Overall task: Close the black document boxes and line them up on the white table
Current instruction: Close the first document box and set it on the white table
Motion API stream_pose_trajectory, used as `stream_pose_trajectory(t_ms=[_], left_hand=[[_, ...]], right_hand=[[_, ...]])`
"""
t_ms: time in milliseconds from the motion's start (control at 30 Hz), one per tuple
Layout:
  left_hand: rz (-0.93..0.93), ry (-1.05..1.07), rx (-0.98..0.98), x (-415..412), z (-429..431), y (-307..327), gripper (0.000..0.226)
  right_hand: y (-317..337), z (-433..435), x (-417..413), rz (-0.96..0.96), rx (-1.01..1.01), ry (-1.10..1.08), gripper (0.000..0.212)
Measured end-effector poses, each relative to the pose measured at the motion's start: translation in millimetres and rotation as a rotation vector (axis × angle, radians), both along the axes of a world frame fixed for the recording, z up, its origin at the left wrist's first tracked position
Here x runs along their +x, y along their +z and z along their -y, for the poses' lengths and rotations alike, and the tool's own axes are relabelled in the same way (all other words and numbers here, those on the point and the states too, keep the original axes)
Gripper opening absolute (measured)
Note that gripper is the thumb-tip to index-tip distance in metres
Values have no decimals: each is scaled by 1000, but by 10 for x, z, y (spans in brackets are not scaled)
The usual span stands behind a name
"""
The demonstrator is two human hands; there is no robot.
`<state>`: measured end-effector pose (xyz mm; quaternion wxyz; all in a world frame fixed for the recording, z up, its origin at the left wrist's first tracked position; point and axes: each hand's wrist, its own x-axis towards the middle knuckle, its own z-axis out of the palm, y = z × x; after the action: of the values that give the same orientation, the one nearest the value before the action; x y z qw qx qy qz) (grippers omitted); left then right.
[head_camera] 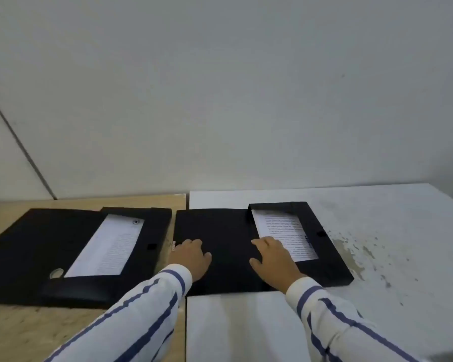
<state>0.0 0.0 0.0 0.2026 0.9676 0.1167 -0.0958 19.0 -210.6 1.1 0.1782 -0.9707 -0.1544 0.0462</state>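
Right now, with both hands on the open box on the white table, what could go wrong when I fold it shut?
The printed sheet lies loose in the tray and could get creased under the lid. The right hand rests partly on that sheet and may drag it. The left hand sits near the table seam, where the lid edge could snag.

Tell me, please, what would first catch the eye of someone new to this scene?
Two open black document boxes lie flat, printed sheets showing inside: the left box on the pale wooden table, the right box on the stained white table. Both hands rest on the right box's open lid, left hand at its left edge, right hand beside the paper.
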Motion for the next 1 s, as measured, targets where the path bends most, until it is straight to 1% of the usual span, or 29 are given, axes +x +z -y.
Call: stream_pose_trajectory(t_ms=[200,333,400,500,567,700,800,867,1000], left_hand=[[-199,262,-95,121,33,-386,51],[-213,483,-168,146,-42,-626,54],[-212,539,-159,153,-66,-701,56],[-210,564,-114,205,-131,-784,59],[-210,588,-112,257,-189,-803,56],[-174,613,-177,294,-319,-675,37],[-87,562,-231,320,-426,-436,22],[-15,534,-305,363,-478,-235,19],[109,430,-618,435,-277,267,15]], right_hand=[[-525,393,199,-116,-70,-29,47],[-788,525,244,-108,-103,-20,44],[-880,533,234,-101,-62,-16,42],[-973,533,219,-98,19,-38,39],[-1021,532,212,-84,46,-54,38],[-1070,526,213,-72,67,-69,36],[-1099,527,220,-54,82,-78,35],[-1100,525,211,-51,91,-91,33],[-1062,508,184,-56,134,-117,33]])
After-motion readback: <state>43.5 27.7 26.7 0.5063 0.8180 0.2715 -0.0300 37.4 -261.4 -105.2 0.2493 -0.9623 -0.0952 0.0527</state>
